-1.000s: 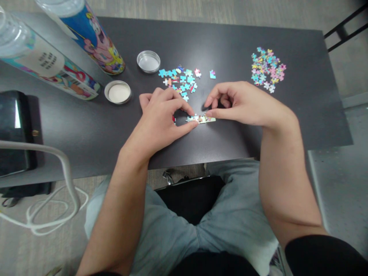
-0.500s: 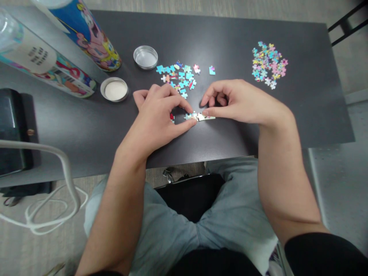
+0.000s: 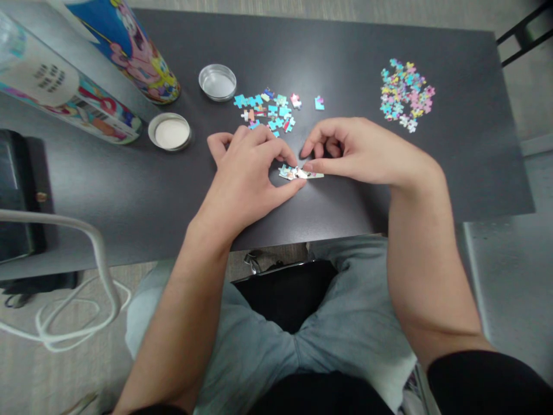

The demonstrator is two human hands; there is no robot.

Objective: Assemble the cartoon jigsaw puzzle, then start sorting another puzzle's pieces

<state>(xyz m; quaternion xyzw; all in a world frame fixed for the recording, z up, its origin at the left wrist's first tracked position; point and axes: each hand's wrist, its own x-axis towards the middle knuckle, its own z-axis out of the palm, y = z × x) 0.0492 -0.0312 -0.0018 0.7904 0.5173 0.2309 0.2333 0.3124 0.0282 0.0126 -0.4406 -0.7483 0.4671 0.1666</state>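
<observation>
A short strip of joined jigsaw puzzle pieces [image 3: 287, 172], whitish and pale blue, lies flat on the dark table near its front edge. My left hand [image 3: 253, 173] spans it, index fingertip at the upper side and thumb at the lower side. From the right, my right hand [image 3: 363, 151] rests its thumb on the strip's upper edge; its curled fingers hover just above the thumb. Both sets of fingertips cover part of the strip. Beyond my left hand is a loose group of mostly blue puzzle pieces [image 3: 273, 110], partly hidden behind the knuckles.
A heap of multicoloured puzzle pieces [image 3: 400, 98] lies at the right. One piece [image 3: 319, 103] sits alone near the middle. Two round metal lids [image 3: 218, 82] and tall cartoon-printed tubes [image 3: 149, 69] stand at the left. A dark case [image 3: 19, 196] and white cable [image 3: 101, 265] are farther left.
My left hand has slid slightly right along the strip, its thumb now farther under the strip's middle. The red bit seen by its palm is now hidden. My right hand has barely moved.
</observation>
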